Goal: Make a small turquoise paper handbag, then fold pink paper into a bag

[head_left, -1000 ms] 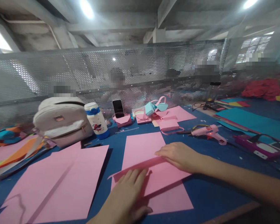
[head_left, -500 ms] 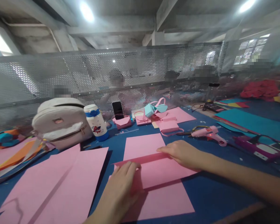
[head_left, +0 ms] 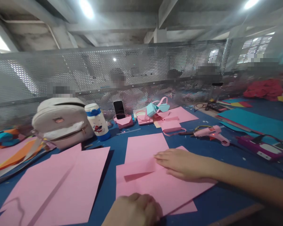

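Head view, nearest first: the left hand (head_left: 134,208) sits at the bottom edge, fingers curled into a loose fist against the near edge of the pink sheet (head_left: 160,188); whether it pinches the paper I cannot tell. Half a second ago this hand lay open on the sheet with its fingers at the raised flap, so it has drawn back towards the body. Just beyond it, the right hand (head_left: 181,163) lies flat with fingers stretched out, pressing the sheet down, fingertips at the end of the folded flap (head_left: 136,168). That flap stood up before; now it lies nearly down, with only a thin shadow beneath, so the fold reads as laid over but not yet pressed sharp along its length. The sheet has also swung: its corner past the right wrist now juts onto the blue table (head_left: 226,197), off the second pink sheet (head_left: 145,146) underneath.

Left of the left hand lie larger pink sheets (head_left: 68,182), apart from the work. Beyond the right hand, a pink glue gun (head_left: 211,133) rests on the table, with small pink paper bags (head_left: 171,125) farther out. Farther beyond the left hand stand a bottle (head_left: 97,121), a grey backpack (head_left: 61,121) and a propped phone (head_left: 119,110), all against a perforated metal screen (head_left: 155,69). Nothing lies on the sheet besides the hands
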{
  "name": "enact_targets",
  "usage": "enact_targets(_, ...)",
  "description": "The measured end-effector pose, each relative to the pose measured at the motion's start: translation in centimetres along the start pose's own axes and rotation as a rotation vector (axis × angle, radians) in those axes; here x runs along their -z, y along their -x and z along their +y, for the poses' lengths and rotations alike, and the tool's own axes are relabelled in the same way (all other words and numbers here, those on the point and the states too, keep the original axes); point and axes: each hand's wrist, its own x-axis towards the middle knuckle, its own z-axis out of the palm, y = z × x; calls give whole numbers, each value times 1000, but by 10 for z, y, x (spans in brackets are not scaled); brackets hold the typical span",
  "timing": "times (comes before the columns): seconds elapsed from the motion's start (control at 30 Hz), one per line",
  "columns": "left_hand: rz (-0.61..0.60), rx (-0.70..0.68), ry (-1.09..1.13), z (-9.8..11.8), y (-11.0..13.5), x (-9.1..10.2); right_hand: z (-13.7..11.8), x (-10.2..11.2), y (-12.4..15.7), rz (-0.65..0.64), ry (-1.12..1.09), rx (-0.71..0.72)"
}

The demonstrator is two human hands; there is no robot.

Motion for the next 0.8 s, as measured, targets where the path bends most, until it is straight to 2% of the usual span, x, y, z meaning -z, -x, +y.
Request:
enact_targets(0.1, -107, 74, 4, -10, -19, 10, -4, -5, -13, 19, -12, -25)
enact_targets(0.17, -60, 110, -71, -16, -31, 8, -6, -10, -19, 35, -20, -31)
enact_targets(0.27, 93, 105, -162, -24, -40, -7, -8, -16, -20, 43, -40, -33)
enact_targets(0.33, 118, 139, -138, -27, -38, -17, -9, -17, -16, 30, -74, -47)
enact_targets(0.43, 52, 195, -19, -31, -28, -24, -10, -17, -7, -8, -177, -96)
enact_targets(0.63, 19, 197, 145, -31, -22, -22, -18, -18, -6, -83, -310, -197)
enact_targets(0.8, -49, 190, 189, -31, -25, -21, -16, -19, -14, -88, -318, -159)
